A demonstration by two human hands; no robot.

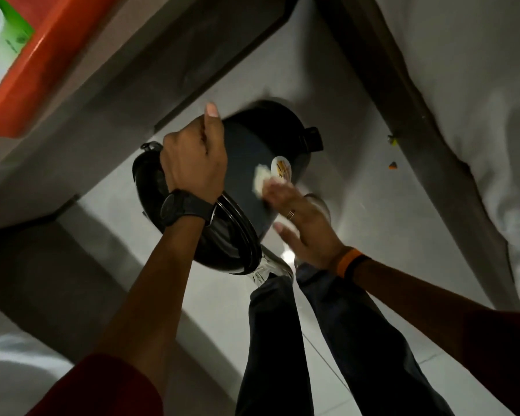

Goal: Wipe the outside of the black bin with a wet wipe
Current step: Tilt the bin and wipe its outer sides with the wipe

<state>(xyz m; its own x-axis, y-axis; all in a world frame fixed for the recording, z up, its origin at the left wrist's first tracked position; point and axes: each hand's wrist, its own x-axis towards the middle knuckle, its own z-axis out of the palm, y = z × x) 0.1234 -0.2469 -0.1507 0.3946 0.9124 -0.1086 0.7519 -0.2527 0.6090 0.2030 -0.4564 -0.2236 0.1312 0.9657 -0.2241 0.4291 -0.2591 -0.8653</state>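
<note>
The black bin (252, 163) is tipped on its side and held up off the floor, its lid end toward me and its foot pedal pointing away. My left hand (192, 157), with a black watch on the wrist, grips the bin near its rim, thumb raised. My right hand (297, 223), wearing a ring and an orange wristband, presses a small white wet wipe (260, 178) flat against the bin's side, just beside a round white sticker (281, 171). The right hand is blurred.
My legs in dark trousers and shoes (270, 268) stand on the pale tiled floor (336, 94) below the bin. A bed with white sheets (463, 85) runs along the right. An orange surface with a green wipe pack (9, 34) is at top left.
</note>
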